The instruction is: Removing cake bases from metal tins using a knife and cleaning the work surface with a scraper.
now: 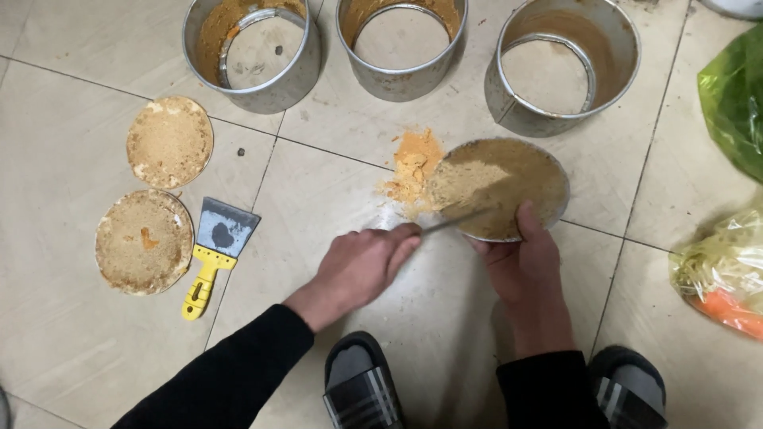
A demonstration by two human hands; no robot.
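While a person crouches over a tiled floor (71,159), the right hand (524,266) grips the near rim of a round metal disc (509,187), tilted and caked with tan crumbs. The left hand (358,266) is closed around a thin blade (453,222), its tip on the disc. Orange scrapings (413,171) lie piled just beside the disc's left edge. Two crusted discs (155,195) lie untouched at the left beside a yellow-handled scraper (214,254). Three metal rings (401,44) stand beyond, still stained inside.
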